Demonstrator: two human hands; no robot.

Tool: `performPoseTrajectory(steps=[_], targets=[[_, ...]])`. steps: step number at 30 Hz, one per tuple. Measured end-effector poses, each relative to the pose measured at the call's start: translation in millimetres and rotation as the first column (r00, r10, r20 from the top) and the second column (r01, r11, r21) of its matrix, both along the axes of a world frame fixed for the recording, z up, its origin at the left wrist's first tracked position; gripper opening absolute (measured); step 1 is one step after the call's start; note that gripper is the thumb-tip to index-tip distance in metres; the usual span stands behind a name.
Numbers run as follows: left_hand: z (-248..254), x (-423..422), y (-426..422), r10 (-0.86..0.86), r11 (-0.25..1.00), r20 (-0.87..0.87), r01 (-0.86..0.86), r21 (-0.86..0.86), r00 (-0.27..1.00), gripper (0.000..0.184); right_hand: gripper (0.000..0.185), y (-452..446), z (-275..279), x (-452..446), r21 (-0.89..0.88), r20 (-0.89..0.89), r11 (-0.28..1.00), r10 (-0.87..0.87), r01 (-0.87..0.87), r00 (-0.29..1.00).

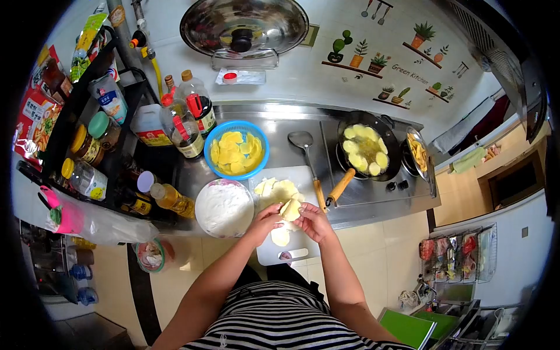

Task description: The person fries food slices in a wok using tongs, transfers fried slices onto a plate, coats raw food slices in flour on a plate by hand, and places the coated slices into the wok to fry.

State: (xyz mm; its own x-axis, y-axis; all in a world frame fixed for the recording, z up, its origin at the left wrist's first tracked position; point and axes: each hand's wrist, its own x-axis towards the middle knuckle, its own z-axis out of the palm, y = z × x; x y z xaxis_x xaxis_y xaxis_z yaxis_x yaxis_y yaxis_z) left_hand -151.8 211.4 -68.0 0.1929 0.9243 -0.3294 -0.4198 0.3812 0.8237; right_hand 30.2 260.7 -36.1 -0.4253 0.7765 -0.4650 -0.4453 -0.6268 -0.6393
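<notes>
Pale yellow dough pieces (pixel 291 210) are held between my two hands above a white cutting board (pixel 271 254). My left hand (pixel 265 223) pinches them from the left, and my right hand (pixel 314 223) grips their right side. More flat pieces (pixel 280 235) lie on the board beneath and behind my hands. Left of the board stands a bowl of white flour (pixel 224 208). Behind that, a blue basket (pixel 266 153) holds many yellow slices (pixel 236 153). On the stove, a black wok (pixel 345 121) contains several yellow rounds (pixel 366 149) in oil.
A metal spatula (pixel 301 139) lies between board and stove, near the wok's wooden handle (pixel 340 186). A plate of browned pieces (pixel 417 153) sits right of the wok. Bottles (pixel 189 137) and a black rack (pixel 125 96) stand left. A large glass lid (pixel 245 26) leans behind.
</notes>
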Motion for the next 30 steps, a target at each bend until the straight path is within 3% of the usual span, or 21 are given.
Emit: performPoseTrajectory(steps=[2,9,11,15,19,24,26,30], targets=[[10,4,0,0.124,0.981,0.091,-0.108,-0.158,0.988,0.046,0.013,1,-7,4,0.016,-0.041,0.999,0.045,-0.045,0.998],[9,4,5,0.177,0.95,0.003,-0.171,-0.26,0.984,0.037,0.01,-16,8,7,0.1,0.152,0.992,0.062,-0.078,0.986],[11,3,7,0.244,0.933,-0.001,-0.235,-0.272,0.97,0.035,0.008,-23,20,14,0.284,0.441,0.928,0.097,-0.241,0.892],[13,-1,7,0.278,0.926,-0.024,-0.274,-0.26,0.96,0.034,0.005,-34,73,31,0.376,0.483,0.903,-0.002,-0.205,0.876],[18,-2,2,0.325,0.913,-0.033,-0.323,-0.249,0.945,0.034,0.006,-21,119,69,0.545,0.591,0.818,-0.218,-0.184,0.777],[20,0,-7,0.36,0.908,-0.054,-0.363,-0.21,0.932,0.03,0.008,43,137,124,0.695,0.704,0.666,-0.553,-0.272,0.446],[14,1,-11,0.374,0.903,-0.079,-0.382,-0.198,0.924,0.029,0.01,71,153,127,0.646,0.756,0.666,-0.624,-0.373,0.196],[30,11,-18,0.425,0.874,-0.152,-0.448,-0.188,0.892,0.026,0.02,150,118,154,0.551,0.732,0.616,-0.681,-0.563,-0.028]])
